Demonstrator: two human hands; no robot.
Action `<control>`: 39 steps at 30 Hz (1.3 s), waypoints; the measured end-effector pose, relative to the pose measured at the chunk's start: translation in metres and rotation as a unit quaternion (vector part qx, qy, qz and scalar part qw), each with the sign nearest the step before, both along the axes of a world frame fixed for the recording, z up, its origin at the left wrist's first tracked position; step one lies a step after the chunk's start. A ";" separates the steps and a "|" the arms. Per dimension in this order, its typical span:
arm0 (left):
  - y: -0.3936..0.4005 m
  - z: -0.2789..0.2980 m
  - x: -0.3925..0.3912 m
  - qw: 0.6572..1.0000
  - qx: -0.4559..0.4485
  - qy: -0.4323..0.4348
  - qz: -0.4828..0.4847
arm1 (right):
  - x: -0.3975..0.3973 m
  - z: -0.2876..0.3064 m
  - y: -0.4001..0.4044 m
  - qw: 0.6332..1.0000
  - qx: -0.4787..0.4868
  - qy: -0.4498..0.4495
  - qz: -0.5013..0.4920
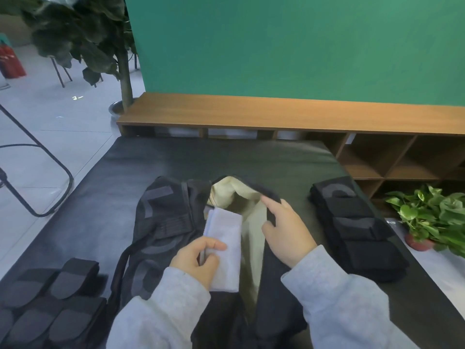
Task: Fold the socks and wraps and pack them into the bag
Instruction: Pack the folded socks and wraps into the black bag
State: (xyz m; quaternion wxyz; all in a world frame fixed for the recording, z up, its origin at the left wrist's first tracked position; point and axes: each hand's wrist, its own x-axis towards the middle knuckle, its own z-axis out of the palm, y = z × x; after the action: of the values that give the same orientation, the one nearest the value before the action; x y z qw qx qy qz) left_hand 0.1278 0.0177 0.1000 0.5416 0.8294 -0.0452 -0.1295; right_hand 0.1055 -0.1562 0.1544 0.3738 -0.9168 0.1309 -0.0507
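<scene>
1. I see the dark bench (276,159) carrying everything.
2. The black bag (176,222) lies open at centre, cream lining showing.
3. My right hand (284,233) pinches the bag's rim, holding it open.
4. My left hand (196,258) grips a folded white sock (226,230) over the opening.
5. Black wraps (357,227) lie right; more wraps (50,298) lie near left.

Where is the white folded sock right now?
The white folded sock is mid-picture, gripped by the left hand over the open bag, beside its cream lining.
</scene>
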 end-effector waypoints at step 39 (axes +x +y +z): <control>-0.062 -0.038 0.061 0.794 0.452 -0.319 -0.251 | -0.014 0.004 -0.018 0.996 0.067 -0.031 -0.043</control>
State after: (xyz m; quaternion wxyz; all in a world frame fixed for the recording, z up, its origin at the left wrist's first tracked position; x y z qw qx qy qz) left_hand 0.1889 -0.0448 0.0623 0.0088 0.9335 -0.3585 0.0057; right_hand 0.0915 -0.1746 0.1584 0.4357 -0.8813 0.1614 -0.0864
